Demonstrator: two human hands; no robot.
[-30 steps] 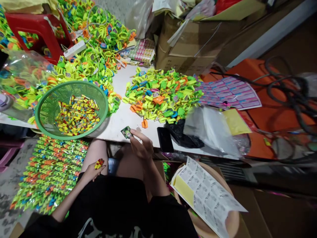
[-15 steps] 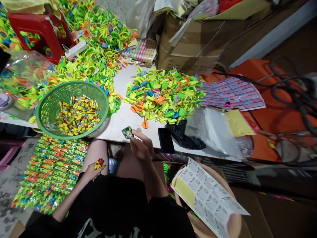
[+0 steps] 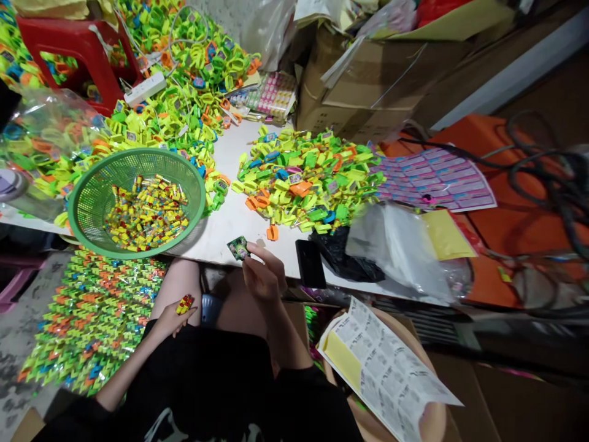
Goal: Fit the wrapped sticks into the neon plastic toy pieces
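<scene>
Between the thumb and fingers of my right hand [image 3: 265, 273] is a small square printed card [image 3: 238, 248], dark green with a picture, raised near the table's front edge. My left hand [image 3: 172, 319] rests on my thigh, its fingers curled round several small yellow-and-red pieces [image 3: 184, 304]. More pieces like these, yellow with red ends, lie in a green mesh basket [image 3: 196, 212] on the table's left part. Beyond my right hand spreads a heap of yellow, green, orange and blue plastic toy pieces [image 3: 299, 178], some with square pictures on them.
A black phone [image 3: 310, 263] lies on the table [image 3: 225, 156] beside clear plastic bags [image 3: 396, 245] and purple printed sheets [image 3: 437, 175]. A red stool [image 3: 83, 46] and a power strip [image 3: 145, 89] stand among more toys. Right of my lap, a printed sheet [image 3: 391, 368] covers a round tub.
The view has shifted slightly, so the table's things sit a little further right. Both hands keep their hold and have hardly moved.
</scene>
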